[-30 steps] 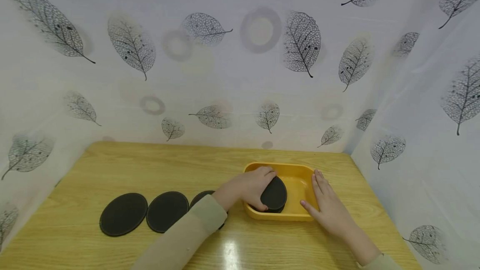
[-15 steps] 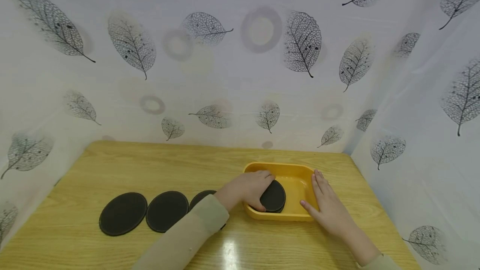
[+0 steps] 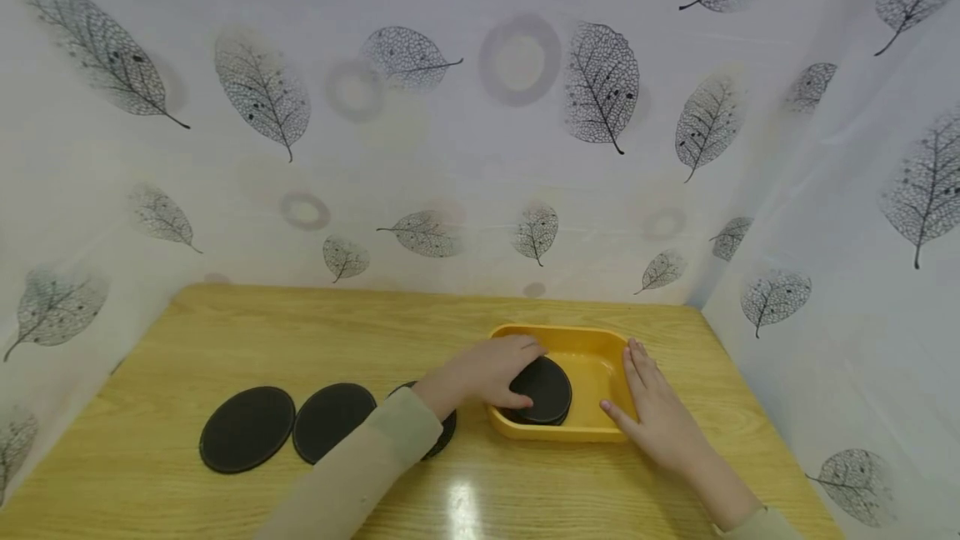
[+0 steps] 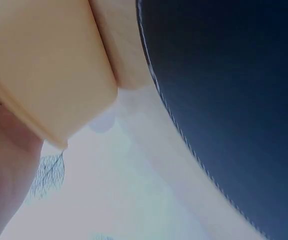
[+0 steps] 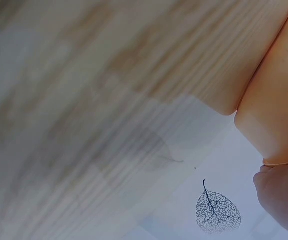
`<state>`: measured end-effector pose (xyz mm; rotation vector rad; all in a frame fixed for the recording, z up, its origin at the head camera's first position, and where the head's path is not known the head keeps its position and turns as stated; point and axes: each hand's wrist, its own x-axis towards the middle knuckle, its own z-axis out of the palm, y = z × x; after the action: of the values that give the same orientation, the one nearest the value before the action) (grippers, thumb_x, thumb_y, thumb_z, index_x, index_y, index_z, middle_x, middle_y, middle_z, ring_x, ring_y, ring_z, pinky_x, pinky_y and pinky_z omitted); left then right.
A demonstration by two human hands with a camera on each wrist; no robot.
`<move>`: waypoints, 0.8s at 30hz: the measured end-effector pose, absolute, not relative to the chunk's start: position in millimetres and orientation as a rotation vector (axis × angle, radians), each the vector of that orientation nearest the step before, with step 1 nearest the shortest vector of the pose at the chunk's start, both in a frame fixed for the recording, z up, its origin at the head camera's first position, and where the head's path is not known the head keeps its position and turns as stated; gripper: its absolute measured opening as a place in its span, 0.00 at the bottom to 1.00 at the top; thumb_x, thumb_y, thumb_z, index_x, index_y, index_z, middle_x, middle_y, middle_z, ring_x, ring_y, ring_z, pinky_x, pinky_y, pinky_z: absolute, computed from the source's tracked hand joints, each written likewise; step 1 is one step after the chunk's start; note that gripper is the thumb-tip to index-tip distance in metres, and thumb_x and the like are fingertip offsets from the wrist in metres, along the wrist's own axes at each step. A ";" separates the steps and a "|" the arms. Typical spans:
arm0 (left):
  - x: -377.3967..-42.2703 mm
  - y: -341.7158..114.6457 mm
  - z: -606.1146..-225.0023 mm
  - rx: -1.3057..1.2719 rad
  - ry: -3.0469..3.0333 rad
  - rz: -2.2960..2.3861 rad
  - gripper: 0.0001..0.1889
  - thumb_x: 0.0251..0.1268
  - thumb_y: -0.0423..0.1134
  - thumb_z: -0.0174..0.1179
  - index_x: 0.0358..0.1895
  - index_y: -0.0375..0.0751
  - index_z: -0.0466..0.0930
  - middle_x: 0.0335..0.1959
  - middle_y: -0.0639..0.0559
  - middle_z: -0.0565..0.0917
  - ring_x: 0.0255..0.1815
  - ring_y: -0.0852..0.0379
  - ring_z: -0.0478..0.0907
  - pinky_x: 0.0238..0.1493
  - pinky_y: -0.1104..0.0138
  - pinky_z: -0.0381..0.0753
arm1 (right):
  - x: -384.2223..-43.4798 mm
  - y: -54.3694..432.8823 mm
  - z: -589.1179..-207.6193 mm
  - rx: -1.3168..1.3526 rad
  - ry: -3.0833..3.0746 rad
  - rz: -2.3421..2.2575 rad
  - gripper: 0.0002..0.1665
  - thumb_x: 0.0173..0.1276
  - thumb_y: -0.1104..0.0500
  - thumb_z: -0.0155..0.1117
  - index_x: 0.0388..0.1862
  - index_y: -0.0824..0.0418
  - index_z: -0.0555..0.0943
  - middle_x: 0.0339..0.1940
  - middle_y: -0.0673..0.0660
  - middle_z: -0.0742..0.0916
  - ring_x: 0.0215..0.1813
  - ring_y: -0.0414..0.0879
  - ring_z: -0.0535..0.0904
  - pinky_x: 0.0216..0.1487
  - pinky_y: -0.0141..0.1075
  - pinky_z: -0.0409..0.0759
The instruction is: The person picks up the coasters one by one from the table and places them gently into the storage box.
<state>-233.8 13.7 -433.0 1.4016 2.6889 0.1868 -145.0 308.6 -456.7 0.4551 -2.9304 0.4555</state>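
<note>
A yellow plastic tray (image 3: 555,433) stands on the right part of the table. At its left end lie black round coasters (image 3: 546,388), one on top of another. My left hand (image 3: 491,369) is over them, with the fingers reaching to the far side and the thumb lying over the top coaster's face. The right hand (image 3: 660,419) rests on the tray's right rim, fingers straight and thumb pointing inward; in the right wrist view a finger (image 5: 284,197) meets the tray rim. Under the left forearm, another black coaster (image 3: 446,433) is partly hidden.
Two more black coasters, a far-left one (image 3: 247,430) and a middle one (image 3: 330,423), lie in a row on the wooden table (image 3: 337,323). A white curtain (image 3: 465,148) with leaf prints hangs behind the table and along its right side.
My left hand has shifted slightly left, its thumb moving from the near edge of the top coaster onto its face. More of that coaster shows. The right hand and tray have stayed put.
</note>
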 end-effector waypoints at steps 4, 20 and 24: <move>-234.4 -3.6 -429.0 1.435 2.707 0.277 0.39 0.73 0.56 0.67 0.80 0.40 0.67 0.78 0.46 0.73 0.79 0.49 0.71 0.81 0.58 0.71 | -145.2 307.9 -456.4 0.456 -2.933 0.453 0.55 0.79 0.40 0.60 0.85 0.75 0.52 0.88 0.71 0.53 0.87 0.72 0.51 0.91 0.49 0.43; -212.5 -90.0 -420.1 1.361 2.832 0.368 0.38 0.72 0.54 0.69 0.78 0.37 0.70 0.76 0.43 0.76 0.76 0.45 0.75 0.77 0.52 0.76 | -146.0 305.8 -454.0 0.471 -2.935 0.444 0.55 0.79 0.40 0.61 0.84 0.77 0.53 0.88 0.72 0.53 0.86 0.73 0.52 0.86 0.63 0.54; -210.3 -109.8 -427.8 1.319 2.845 0.341 0.39 0.72 0.55 0.69 0.78 0.37 0.69 0.76 0.42 0.76 0.76 0.44 0.75 0.76 0.51 0.77 | -145.2 307.2 -454.9 0.468 -2.933 0.443 0.55 0.79 0.40 0.60 0.84 0.77 0.52 0.88 0.73 0.53 0.86 0.73 0.52 0.88 0.59 0.51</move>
<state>-210.3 -109.8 -427.8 1.3187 2.8454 0.3411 -145.2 307.2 -454.9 0.4680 -2.9328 0.4426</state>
